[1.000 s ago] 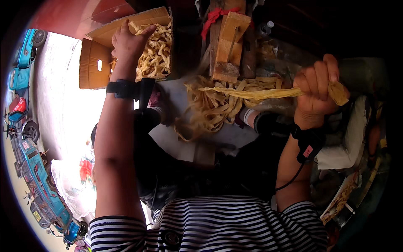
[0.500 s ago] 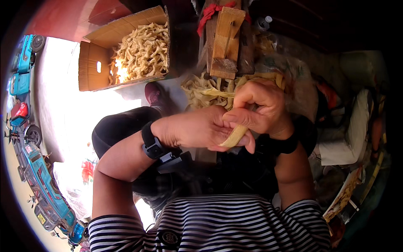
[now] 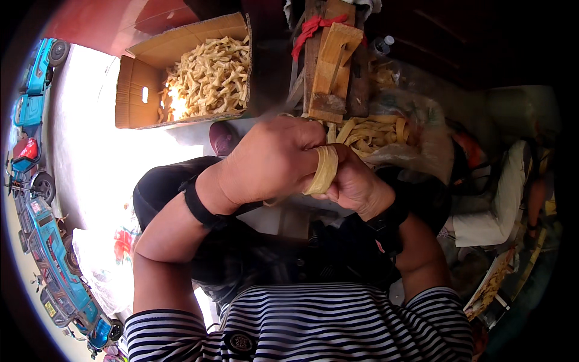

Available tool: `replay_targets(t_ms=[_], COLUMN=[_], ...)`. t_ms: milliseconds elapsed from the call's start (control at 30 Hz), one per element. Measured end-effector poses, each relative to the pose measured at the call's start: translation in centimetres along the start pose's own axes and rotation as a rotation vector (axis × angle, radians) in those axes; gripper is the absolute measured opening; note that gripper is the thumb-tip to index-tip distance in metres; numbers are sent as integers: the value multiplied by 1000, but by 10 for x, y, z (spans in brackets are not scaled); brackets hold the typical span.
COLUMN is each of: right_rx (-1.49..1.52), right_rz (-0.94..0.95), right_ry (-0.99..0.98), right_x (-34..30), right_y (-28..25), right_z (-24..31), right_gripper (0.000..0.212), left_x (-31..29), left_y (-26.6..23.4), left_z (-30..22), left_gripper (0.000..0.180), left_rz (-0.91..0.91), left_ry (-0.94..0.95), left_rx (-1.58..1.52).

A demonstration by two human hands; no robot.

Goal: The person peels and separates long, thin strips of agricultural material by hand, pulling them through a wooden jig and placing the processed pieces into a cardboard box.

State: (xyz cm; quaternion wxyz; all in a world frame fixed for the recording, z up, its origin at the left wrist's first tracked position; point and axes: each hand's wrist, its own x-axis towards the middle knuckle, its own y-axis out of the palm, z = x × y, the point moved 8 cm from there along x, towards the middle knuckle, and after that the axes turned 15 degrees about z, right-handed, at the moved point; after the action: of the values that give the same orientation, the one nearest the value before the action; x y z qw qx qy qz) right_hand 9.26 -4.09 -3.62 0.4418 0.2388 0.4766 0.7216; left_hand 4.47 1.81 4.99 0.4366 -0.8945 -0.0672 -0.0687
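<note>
A pale yellow flat strip (image 3: 326, 171) bends in a loop where my two hands meet, above my lap. My left hand (image 3: 265, 160) is closed with its back turned up, its knuckles at the upper end of the loop. Just right of it and slightly lower, my right hand (image 3: 360, 188) has its fingers curled in on the strip. Some fingertips of both hands are hidden behind the band and each other. Beyond the hands lies a heap of similar loose strips (image 3: 373, 134), partly on clear plastic.
A cardboard box (image 3: 136, 90) at the far left holds many knotted pale pieces (image 3: 211, 75). A wooden bench (image 3: 329, 75) tied with red cloth stands ahead, a plastic bottle (image 3: 383, 43) beside it. My shoe (image 3: 223, 139) is below the box. Blue three-wheelers (image 3: 63, 247) line the left.
My left hand has risen and turned over, back up. My right hand has dropped lower and to the left. The strip's hanging end is now a rounded loop between them.
</note>
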Motion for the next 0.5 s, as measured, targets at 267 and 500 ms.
replay_targets(t_ms=[267, 500], right_rx=[-1042, -1366], right_rz=[-408, -272], right_ry=[-361, -209], right_x=[-20, -12], right_y=[3, 6], right_z=[70, 57], right_gripper=[19, 14], left_x=[-4, -4], left_y=[-2, 10], left_z=[26, 19], left_gripper=[18, 13], left_rz=[-155, 23], left_ry=[-327, -318], left_rx=[-188, 18])
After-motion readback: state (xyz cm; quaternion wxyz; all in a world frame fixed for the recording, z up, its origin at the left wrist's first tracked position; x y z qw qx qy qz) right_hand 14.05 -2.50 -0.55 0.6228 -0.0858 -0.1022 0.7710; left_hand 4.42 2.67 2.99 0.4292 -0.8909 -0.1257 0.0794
